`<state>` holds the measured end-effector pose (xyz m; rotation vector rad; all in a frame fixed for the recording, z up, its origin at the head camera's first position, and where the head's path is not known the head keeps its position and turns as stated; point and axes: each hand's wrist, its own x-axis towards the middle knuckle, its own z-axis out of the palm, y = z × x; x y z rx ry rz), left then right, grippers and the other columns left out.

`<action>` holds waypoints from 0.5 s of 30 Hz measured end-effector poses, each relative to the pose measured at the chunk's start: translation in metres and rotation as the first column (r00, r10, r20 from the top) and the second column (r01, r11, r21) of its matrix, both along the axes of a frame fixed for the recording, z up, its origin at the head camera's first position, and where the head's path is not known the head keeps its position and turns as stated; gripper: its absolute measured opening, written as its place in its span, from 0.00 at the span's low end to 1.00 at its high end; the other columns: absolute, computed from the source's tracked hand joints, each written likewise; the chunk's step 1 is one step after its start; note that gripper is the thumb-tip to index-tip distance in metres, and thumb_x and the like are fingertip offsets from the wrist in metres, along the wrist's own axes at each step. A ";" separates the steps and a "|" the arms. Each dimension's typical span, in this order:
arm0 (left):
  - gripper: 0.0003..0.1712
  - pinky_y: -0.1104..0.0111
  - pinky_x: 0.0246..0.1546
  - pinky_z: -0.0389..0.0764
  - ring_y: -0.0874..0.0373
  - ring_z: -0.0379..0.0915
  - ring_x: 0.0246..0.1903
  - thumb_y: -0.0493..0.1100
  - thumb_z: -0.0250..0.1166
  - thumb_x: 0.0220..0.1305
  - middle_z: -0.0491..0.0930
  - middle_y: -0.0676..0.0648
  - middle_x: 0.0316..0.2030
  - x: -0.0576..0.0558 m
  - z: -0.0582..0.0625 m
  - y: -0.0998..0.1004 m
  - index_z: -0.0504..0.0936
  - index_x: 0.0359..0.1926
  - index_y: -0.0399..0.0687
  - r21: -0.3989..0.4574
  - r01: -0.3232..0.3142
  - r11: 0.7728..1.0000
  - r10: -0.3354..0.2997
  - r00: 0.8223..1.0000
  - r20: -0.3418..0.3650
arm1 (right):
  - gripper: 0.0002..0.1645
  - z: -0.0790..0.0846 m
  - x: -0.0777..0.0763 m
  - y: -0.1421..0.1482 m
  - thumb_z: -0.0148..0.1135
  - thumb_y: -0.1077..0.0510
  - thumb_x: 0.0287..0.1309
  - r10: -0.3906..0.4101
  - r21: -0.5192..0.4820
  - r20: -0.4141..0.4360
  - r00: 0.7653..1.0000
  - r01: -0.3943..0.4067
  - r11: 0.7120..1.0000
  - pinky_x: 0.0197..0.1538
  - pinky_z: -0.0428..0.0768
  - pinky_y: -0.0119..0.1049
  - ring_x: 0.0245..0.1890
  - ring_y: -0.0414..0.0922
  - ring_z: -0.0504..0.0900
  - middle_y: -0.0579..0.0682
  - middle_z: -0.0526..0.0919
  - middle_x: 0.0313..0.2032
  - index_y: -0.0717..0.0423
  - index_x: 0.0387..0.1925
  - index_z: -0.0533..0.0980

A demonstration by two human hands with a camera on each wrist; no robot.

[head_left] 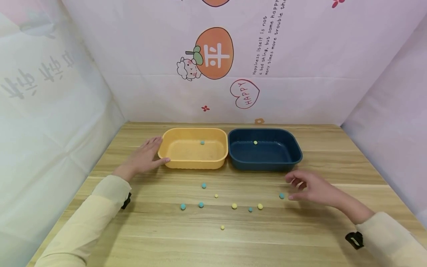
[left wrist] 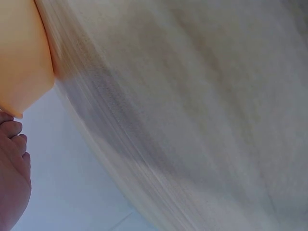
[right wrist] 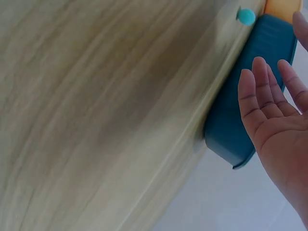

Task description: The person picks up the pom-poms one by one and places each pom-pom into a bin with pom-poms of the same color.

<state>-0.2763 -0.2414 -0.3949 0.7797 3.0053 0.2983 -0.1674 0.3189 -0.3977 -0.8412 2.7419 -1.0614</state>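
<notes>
Little balls [head_left: 201, 204]: one each in yellow tub [head_left: 193, 164], blue tub [head_left: 263, 165]; nine left on counter [head_left: 166, 241]; left grip [head_left: 145, 155] spread, right grip [head_left: 311, 188] apart, empty.

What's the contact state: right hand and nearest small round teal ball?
Apart: head view shows a clear gap between right hand and teal ball.

Cloth-walled booth [head_left: 393, 85], wood-grain tabletop [head_left: 166, 241], printed backdrop [head_left: 146, 52]

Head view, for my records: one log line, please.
left hand: touching yellow tray; right hand: empty, near loose teal ball; yellow tray: one teal ball; navy tray: one yellow ball
</notes>
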 end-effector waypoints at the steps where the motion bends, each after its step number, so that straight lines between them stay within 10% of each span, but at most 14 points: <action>1: 0.56 0.55 0.72 0.38 0.41 0.36 0.73 0.71 0.49 0.67 0.42 0.34 0.74 0.000 0.000 0.000 0.43 0.74 0.31 0.002 -0.001 1.000 0.001 1.000 0.001 | 0.27 -0.001 0.000 -0.001 0.77 0.57 0.47 0.002 0.004 0.014 1.000 -0.002 1.000 0.38 0.82 0.37 0.38 0.48 0.79 0.55 0.79 0.43 0.64 0.48 0.77; 15: 0.56 0.54 0.72 0.39 0.42 0.34 0.73 0.70 0.49 0.67 0.40 0.34 0.74 0.001 -0.001 0.001 0.41 0.75 0.32 0.019 -0.012 1.000 0.011 1.000 0.020 | 0.24 -0.011 -0.003 -0.009 0.76 0.56 0.48 0.028 0.059 0.070 0.997 -0.032 0.998 0.36 0.79 0.33 0.35 0.43 0.76 0.49 0.78 0.36 0.59 0.45 0.77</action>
